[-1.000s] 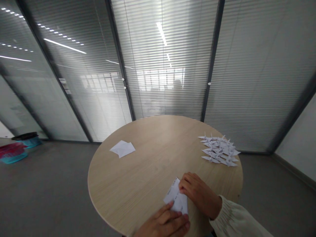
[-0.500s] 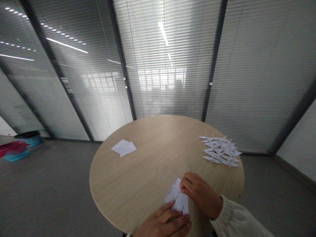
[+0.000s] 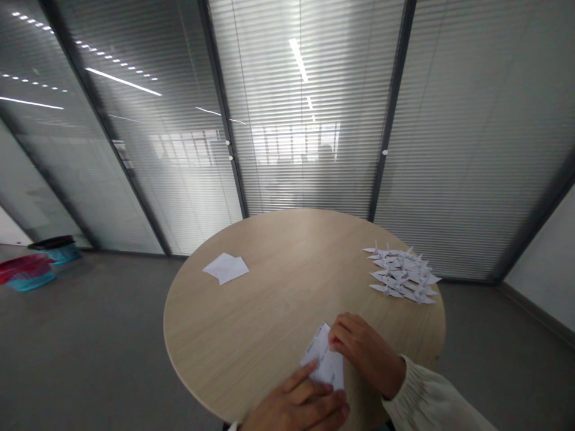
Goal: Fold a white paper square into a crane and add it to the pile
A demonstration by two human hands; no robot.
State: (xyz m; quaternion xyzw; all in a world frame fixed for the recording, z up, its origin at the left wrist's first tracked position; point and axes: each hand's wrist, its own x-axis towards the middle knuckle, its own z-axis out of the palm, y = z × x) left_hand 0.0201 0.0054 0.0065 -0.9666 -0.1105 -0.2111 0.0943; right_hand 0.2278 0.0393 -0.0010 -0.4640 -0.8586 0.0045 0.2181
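A folded sheet of white paper (image 3: 322,359) with small printing lies on the near edge of the round wooden table (image 3: 251,311). My left hand (image 3: 294,407) presses on its lower part, the forefinger stretched across the sheet. My right hand (image 3: 363,346) in a cream gathered sleeve (image 3: 426,401) pinches the sheet's right edge with its fingertips. A small stack of white paper sheets (image 3: 226,268) lies to the far left, out of reach of both hands. A pile of several white origami cranes (image 3: 402,276) sits at the far right of the table.
Behind the table runs a glass partition with slatted blinds (image 3: 305,120). Grey carpet (image 3: 90,323) surrounds the table. A teal basket with red cloth (image 3: 29,272) and a black-rimmed teal bin (image 3: 56,248) stand on the floor at the far left.
The whole scene has shifted slightly to the right in view. My left forefinger has slid a little up the paper, and my right hand stays on the sheet's edge.
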